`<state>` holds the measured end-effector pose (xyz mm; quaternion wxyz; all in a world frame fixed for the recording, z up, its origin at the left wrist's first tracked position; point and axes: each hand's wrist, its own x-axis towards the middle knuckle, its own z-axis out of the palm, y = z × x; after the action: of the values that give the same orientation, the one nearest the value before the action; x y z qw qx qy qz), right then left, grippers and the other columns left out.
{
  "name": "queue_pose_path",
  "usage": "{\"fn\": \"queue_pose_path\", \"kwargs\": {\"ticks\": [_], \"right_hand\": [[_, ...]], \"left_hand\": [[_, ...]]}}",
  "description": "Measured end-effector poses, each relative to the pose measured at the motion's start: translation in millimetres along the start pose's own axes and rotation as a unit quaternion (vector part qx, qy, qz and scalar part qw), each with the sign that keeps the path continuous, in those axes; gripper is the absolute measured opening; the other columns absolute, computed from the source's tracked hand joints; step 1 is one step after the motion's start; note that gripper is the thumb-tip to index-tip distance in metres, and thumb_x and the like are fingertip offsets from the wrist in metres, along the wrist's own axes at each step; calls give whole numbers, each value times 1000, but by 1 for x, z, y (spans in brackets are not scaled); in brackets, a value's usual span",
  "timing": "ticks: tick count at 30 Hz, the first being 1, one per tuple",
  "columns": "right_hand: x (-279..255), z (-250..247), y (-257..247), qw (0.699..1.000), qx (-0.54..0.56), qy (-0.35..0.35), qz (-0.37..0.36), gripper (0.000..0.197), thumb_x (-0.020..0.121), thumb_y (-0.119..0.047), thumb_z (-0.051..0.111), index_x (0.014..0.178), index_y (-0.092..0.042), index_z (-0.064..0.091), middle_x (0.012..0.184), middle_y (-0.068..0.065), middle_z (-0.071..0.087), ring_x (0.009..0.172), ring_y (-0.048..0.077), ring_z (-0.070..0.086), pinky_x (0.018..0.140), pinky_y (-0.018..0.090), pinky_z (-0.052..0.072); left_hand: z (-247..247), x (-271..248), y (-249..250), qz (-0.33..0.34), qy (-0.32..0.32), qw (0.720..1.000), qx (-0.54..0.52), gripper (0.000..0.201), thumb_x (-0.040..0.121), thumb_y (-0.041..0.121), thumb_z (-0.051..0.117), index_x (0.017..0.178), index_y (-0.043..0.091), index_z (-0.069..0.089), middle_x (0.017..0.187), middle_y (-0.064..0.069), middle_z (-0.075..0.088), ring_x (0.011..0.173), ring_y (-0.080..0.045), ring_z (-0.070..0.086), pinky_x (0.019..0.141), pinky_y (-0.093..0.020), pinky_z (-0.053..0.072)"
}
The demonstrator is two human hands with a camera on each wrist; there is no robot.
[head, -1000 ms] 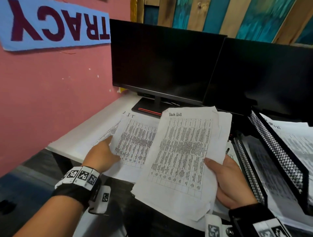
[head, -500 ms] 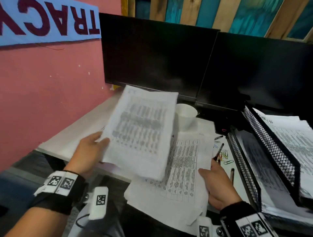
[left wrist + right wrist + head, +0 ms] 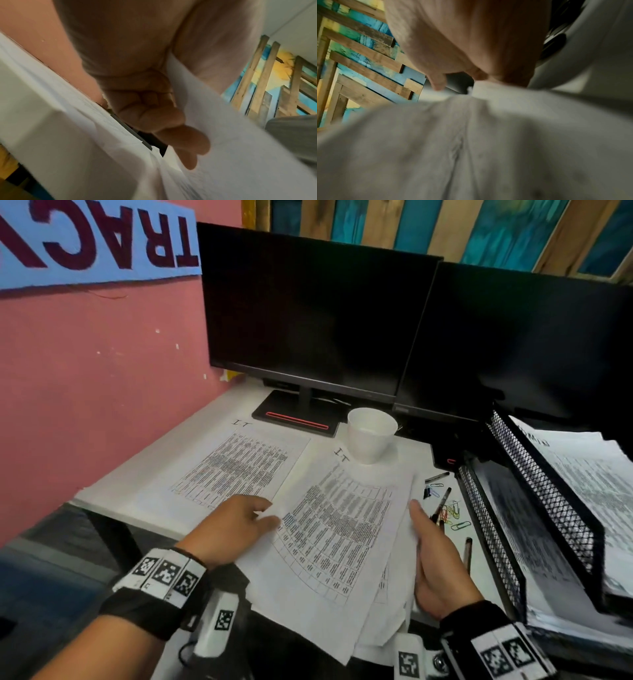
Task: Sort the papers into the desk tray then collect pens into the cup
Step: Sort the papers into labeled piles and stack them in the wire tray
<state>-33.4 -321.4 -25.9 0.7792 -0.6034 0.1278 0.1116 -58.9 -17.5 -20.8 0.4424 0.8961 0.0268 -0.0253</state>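
A stack of printed papers [image 3: 335,529] lies over the desk's front edge. My right hand [image 3: 424,535] grips its right side, thumb on top. At the left edge of the stack's top sheet, my left hand [image 3: 263,517] pinches the paper; the left wrist view shows the sheet [image 3: 214,121] between thumb and fingers [image 3: 185,138]. One more printed sheet [image 3: 236,463] lies flat on the desk at the left. A white cup [image 3: 371,436] stands behind the stack. Three pens [image 3: 443,501] lie to the right of the stack. The black mesh desk tray [image 3: 548,508] at the right holds papers.
Two dark monitors [image 3: 308,313] stand along the back, one stand base [image 3: 294,417] just left of the cup. Coloured paper clips [image 3: 454,515] lie among the pens. A pink wall [image 3: 85,405] borders the desk on the left.
My left hand lifted a sheet from the left of the desk and brought it down onto the stack in my right hand. The stack has dropped lower, uncovering the cup and pens.
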Motion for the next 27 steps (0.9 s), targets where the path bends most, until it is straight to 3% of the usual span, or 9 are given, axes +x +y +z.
{"fn": "queue_pose_path", "kwargs": {"ticks": [3,6,9,11,13,17,20,23,27], "right_hand": [[-1,1,0,999,-9,-34,0,38,106,-39,57,136,-20,68,127,8,78,120,30,74,111,53,50],[4,-1,7,993,-116,-23,-30,39,104,-5,61,140,-20,63,123,5,79,114,30,76,105,59,55],[10,-5,14,989,-146,6,-22,50,100,11,46,138,-17,65,119,9,80,110,34,76,99,61,58],[11,-7,16,989,-143,14,-20,51,100,12,43,136,-16,65,118,12,80,109,37,76,97,63,58],[11,-9,14,990,-136,16,-18,50,100,13,42,134,-15,66,118,13,80,109,39,75,96,63,58],[9,-11,11,991,-130,18,-15,50,100,13,41,131,-15,67,115,14,80,107,39,76,95,64,58],[10,-13,11,992,-126,20,-16,49,100,14,40,130,-14,68,116,16,80,108,40,76,97,65,57],[8,-14,9,992,-126,23,-17,49,100,15,40,129,-12,68,115,15,80,107,40,76,96,63,58],[7,-15,7,992,-126,18,-16,50,100,15,41,131,-14,67,115,13,80,106,37,77,94,59,61]], "left_hand": [[0,-5,7,-22,-6,999,-24,12,100,29,67,110,33,71,88,3,78,70,-7,66,64,-20,50],[11,-15,18,-15,-72,993,-87,23,99,23,68,119,35,69,97,5,81,76,-5,75,68,-18,55],[7,-12,17,-30,1,998,-59,13,96,36,72,106,43,68,96,7,78,79,-2,70,76,-26,52],[-6,-2,6,-52,70,996,-32,16,94,39,73,109,41,68,108,8,77,89,-5,69,91,-33,55],[-19,4,-1,-71,83,994,29,32,96,38,71,128,35,68,130,7,72,112,-13,66,107,-34,48],[-22,1,-4,-87,48,988,122,43,100,39,64,142,29,61,144,5,64,128,-17,61,106,-32,45],[-17,-6,-4,-80,18,984,159,38,100,42,62,137,33,65,132,9,70,117,-12,64,100,-30,47],[-28,-5,-4,-88,51,982,159,34,97,44,65,129,36,70,122,11,73,105,-12,65,96,-30,48],[-55,9,-16,-124,110,973,160,40,92,46,71,131,36,69,138,2,68,124,-24,63,103,-38,48]]}}
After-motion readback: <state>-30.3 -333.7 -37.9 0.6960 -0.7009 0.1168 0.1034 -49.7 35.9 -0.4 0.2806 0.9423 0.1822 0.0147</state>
